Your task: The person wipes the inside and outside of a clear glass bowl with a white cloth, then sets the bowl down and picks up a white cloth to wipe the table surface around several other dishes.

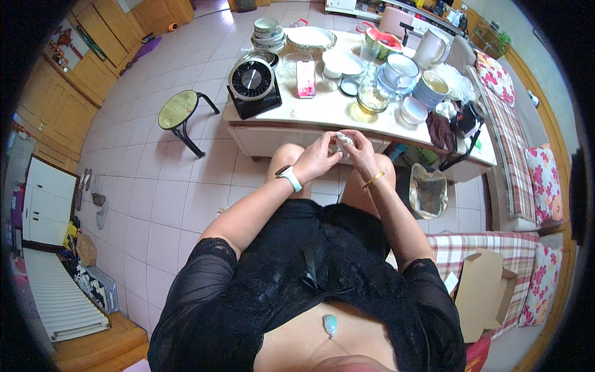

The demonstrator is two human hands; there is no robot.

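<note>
Both hands meet just short of the near edge of the white table (297, 110), above the knees. My left hand (317, 158), with a smartwatch on its wrist, has its fingers on a small crumpled white piece, perhaps tissue or thin plastic (344, 141). My right hand (361, 151), a gold bangle at its wrist, pinches the same piece from the other side. Beyond the hands, on the table, lie a lit phone (306, 79) and a glass bowl with pale contents (373, 98). A round device with a black ring (252, 79) stands at the table's left end.
Stacked bowls (268, 35), a cut watermelon (385, 43), an enamel pot (402, 69), a white pitcher (431, 49) and a lidded container (413, 110) crowd the table. A round stool (178, 109) stands left; a lined waste bin (428, 190) is right of the knees. An open cardboard box (479, 297) lies on the sofa.
</note>
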